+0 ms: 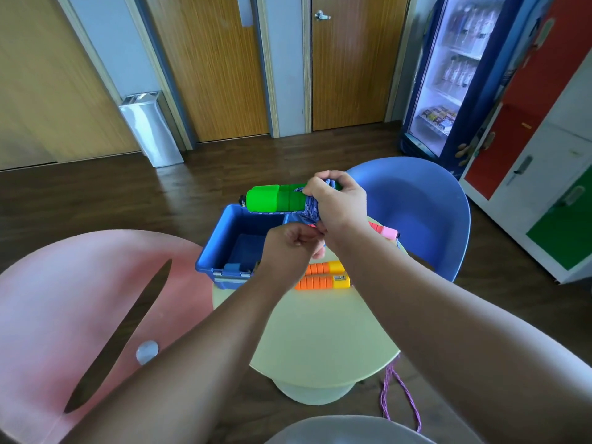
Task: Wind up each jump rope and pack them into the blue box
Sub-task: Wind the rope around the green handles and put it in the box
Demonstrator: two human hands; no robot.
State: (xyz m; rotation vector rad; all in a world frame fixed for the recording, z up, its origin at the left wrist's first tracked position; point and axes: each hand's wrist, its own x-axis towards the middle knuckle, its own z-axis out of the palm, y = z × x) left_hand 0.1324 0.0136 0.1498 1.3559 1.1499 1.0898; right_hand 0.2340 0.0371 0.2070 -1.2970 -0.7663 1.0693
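My right hand (338, 200) grips the green jump rope handles (275, 198) with blue cord (310, 208) wound around them, held above the open blue box (221, 238). Just below, my left hand (290, 248) pinches the loose end of that blue cord. An orange and yellow pair of handles (323, 276) lies on the pale green round table (320, 341) to the right of the box. A pink and red handle (386, 231) shows beyond my right wrist. The box's inside looks bare where I can see it.
A pink chair (64, 309) stands to the left and a blue chair (426, 206) behind the table. A purple cord (400, 395) hangs off the table's right edge to the wooden floor. A drinks fridge (448, 75) and coloured lockers (544, 139) stand at the right.
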